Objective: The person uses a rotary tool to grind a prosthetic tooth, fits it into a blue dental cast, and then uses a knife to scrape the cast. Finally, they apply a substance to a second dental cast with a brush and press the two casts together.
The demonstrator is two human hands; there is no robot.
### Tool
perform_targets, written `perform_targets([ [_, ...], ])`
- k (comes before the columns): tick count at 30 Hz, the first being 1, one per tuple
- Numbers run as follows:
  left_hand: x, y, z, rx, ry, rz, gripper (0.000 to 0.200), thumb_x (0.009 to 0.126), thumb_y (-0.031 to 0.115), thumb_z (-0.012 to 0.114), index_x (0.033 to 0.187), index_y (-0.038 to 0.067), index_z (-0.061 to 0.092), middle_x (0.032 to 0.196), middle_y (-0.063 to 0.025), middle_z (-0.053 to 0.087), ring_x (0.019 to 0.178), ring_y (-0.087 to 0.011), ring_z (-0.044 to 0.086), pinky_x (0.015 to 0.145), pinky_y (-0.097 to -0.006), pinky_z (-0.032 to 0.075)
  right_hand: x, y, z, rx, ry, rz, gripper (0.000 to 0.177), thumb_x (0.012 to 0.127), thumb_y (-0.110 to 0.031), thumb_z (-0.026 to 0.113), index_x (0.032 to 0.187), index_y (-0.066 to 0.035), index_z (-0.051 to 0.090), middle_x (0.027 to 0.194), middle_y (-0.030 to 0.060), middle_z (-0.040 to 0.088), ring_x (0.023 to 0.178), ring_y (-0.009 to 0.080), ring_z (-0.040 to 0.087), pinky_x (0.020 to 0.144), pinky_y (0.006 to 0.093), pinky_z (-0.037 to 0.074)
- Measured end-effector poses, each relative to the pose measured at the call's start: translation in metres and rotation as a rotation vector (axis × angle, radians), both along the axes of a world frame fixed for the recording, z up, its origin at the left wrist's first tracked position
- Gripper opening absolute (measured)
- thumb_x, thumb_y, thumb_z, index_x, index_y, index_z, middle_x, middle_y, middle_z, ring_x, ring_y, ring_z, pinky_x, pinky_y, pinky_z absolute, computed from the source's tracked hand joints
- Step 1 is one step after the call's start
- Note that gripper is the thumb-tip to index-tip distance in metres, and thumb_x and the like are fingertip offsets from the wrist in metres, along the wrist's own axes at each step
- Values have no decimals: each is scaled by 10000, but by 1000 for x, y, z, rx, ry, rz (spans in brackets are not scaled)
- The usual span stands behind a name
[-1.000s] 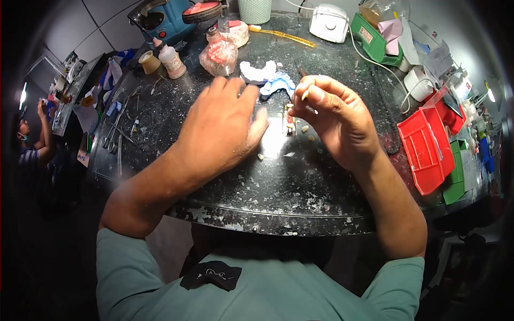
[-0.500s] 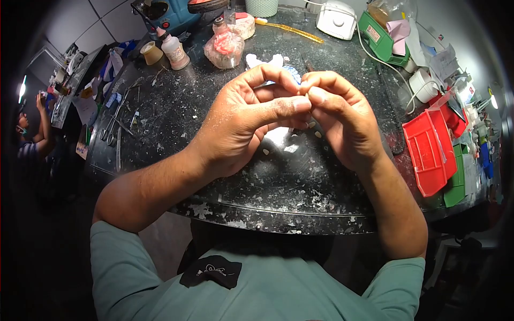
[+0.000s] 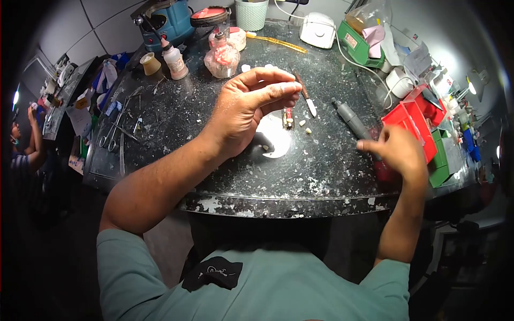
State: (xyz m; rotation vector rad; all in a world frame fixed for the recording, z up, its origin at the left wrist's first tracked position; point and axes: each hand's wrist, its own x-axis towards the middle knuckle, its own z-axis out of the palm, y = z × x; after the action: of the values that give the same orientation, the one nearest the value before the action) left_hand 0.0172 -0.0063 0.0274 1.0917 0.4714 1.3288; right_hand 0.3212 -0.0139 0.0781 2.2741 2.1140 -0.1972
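Over the middle of the bench my left hand (image 3: 238,115) is raised, thumb and fingertips pinched together. What sits in the pinch is too small to make out. My right hand (image 3: 401,150), slightly blurred, is at the right beside the rear of a grey rotary handpiece (image 3: 350,119), its thumb spread from the fingers and overlapping the tool. Small cream tooth-like pieces (image 3: 308,130) lie on the bench below my left hand, near a small red-and-metal item (image 3: 288,119). Beyond them is a knife (image 3: 303,90) with a brown handle and pale blade.
Red bins (image 3: 407,122) and a green bin (image 3: 440,160) stand right of my right hand. At the back are a pink-stained glass jar (image 3: 222,58), a squeeze bottle (image 3: 174,63) and a white corded box (image 3: 318,31). Scissors (image 3: 110,134) lie left. Another person (image 3: 33,139) sits far left.
My hands were together at the fingertips. The right one has moved away to the right, down to the handpiece; the left stays raised in its pinch. The view has shifted slightly.
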Motion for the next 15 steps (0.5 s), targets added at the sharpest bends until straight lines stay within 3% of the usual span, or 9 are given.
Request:
perform_targets([
  [3, 1, 0, 0, 7, -54, -35, 140, 906, 58, 656, 1039, 25, 685, 998, -96, 706, 919, -147, 672, 878, -296, 542, 10, -6, -13, -59, -16, 53, 551, 756, -556, 749, 682, -36, 586, 613, 88, 587, 589, 224, 584, 575, 402, 431],
  [5, 2, -1, 0, 2, -51, -62, 155, 910, 63, 647, 1057, 22, 673, 1014, -102, 703, 936, -159, 671, 894, -305, 534, 33, 6, -33, -237, 497, 262, 507, 844, -497, 703, 661, -37, 594, 601, 33, 572, 575, 147, 563, 547, 349, 409],
  [6, 1, -2, 0, -10, -44, -74, 170, 914, 68, 638, 1075, 19, 661, 1031, -109, 699, 953, -171, 670, 911, -315, 526, 34, 6, -35, -334, 798, 237, 464, 918, -437, 644, 679, -41, 603, 600, -17, 542, 542, 78, 510, 500, 277, 377],
  [8, 0, -2, 2, -7, -59, -101, 182, 909, 79, 651, 1084, 29, 648, 1029, -112, 699, 952, -167, 669, 908, -314, 526, 30, -2, -38, -391, 1373, 9, 423, 948, -408, 606, 733, -44, 610, 594, -22, 529, 510, 60, 474, 468, 231, 364],
  [10, 1, -2, 4, -35, -60, -100, 193, 907, 89, 657, 1093, 43, 629, 1032, -123, 699, 958, -168, 670, 910, -315, 525, 17, 0, -56, -460, 1941, 166, 344, 961, -373, 585, 911, -33, 597, 615, -15, 499, 504, 61, 442, 466, 206, 377],
  [12, 3, -5, 6, -48, -90, -113, 184, 911, 82, 649, 1089, 49, 616, 1017, -128, 702, 956, -174, 675, 909, -319, 528, -23, -9, -52, -114, 2037, 231, 312, 947, -356, 600, 963, -46, 574, 681, 3, 507, 550, 70, 452, 515, 219, 398],
  [14, 2, -5, 1, -92, -167, -199, 164, 915, 69, 637, 1077, 50, 622, 995, -119, 704, 942, -177, 679, 900, -317, 531, -45, 3, -42, -131, 2111, 592, 241, 903, -268, 636, 996, -60, 558, 748, 36, 536, 659, 119, 547, 629, 271, 461],
  [15, 2, -5, 0, -104, -203, -242, 152, 916, 60, 631, 1068, 56, 626, 981, -115, 707, 935, -181, 682, 896, -313, 533, -60, 7, -31, 53, 2048, 678, 222, 889, -218, 651, 992, -44, 560, 768, 46, 560, 682, 126, 570, 646, 275, 475],
])
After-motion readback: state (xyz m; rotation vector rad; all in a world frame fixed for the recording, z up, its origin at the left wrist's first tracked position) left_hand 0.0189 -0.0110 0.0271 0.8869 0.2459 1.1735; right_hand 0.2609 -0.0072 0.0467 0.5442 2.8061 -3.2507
